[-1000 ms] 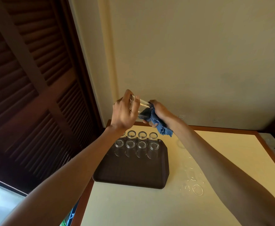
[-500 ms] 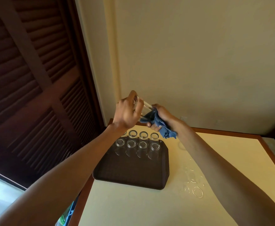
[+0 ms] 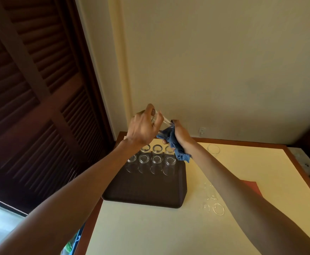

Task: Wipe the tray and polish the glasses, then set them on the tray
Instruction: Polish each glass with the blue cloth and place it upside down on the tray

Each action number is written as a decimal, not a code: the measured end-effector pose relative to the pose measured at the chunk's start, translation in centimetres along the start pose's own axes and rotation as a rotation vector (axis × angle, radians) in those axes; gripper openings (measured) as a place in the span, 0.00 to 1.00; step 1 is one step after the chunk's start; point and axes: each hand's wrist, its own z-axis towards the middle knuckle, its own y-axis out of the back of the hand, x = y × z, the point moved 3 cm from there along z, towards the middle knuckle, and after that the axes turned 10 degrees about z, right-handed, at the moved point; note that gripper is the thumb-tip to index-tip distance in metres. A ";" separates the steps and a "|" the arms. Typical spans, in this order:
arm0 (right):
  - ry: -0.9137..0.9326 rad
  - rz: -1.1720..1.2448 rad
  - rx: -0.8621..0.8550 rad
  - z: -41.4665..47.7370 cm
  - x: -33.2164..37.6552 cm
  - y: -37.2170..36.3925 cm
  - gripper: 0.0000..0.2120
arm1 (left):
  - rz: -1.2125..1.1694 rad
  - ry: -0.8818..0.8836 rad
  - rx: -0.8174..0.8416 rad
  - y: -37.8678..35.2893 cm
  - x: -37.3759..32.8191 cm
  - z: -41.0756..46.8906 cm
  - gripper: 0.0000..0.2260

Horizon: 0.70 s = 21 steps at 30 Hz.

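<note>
Above the far end of the dark brown tray, my left hand grips a clear glass by its base, tilted on its side. My right hand holds a blue cloth pushed into the mouth of that glass. Several clear glasses stand upside down in two rows at the tray's far end. More clear glasses stand on the cream table to the right of the tray, partly hidden by my right forearm.
The cream table has a wooden rim and meets a beige wall at the back. A single glass stands near the wall. Dark louvred doors fill the left side. A red mat peeks out behind my right arm.
Both hands with the glass and cloth stay raised over the tray; the cloth hand has shifted slightly around the glass mouth. The camera view has tilted a little.
</note>
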 end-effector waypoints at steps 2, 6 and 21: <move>-0.007 0.030 -0.012 0.4 -1.2 0.4 0.31 | 0.045 -0.087 -0.001 -0.3 0.1 -0.7 0.18; -0.086 0.133 -0.032 0.9 -4.2 1.4 0.30 | 0.033 -0.035 0.028 -0.3 0.9 -2.0 0.15; -0.435 0.384 -0.248 2.1 -17.1 3.0 0.36 | 0.051 0.260 0.436 -9.4 12.0 -14.8 0.23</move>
